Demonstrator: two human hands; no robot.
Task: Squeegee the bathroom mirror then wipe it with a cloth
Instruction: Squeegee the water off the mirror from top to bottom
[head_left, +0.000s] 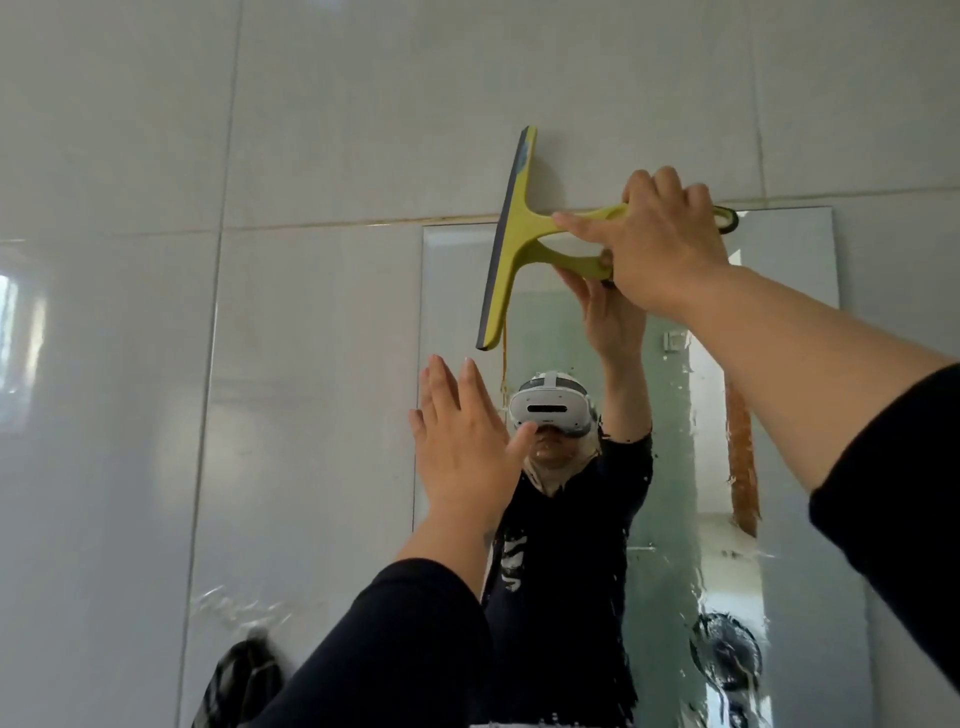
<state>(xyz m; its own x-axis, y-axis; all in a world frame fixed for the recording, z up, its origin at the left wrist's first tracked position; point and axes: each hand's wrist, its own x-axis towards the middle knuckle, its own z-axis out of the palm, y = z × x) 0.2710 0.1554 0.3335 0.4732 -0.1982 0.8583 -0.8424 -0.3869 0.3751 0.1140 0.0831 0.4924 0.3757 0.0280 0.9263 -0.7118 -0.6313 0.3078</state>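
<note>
A yellow-green squeegee (514, 234) is held up at the mirror's top left corner, its blade nearly vertical and partly over the wall tile above. My right hand (665, 244) grips its handle. The frameless mirror (789, 291) hangs on the tiled wall; its glass is wet, with droplets and streaks on the right and lower parts. My left hand (462, 436) is flat, fingers apart, by the mirror's left edge, holding nothing; I cannot tell if it touches the glass. No cloth is clearly seen in either hand.
Glossy white wall tiles (156, 364) surround the mirror. A dark checked fabric (239, 680) hangs from a hook at the lower left. The mirror shows my reflection and a dark round fitting (727, 649) at the lower right.
</note>
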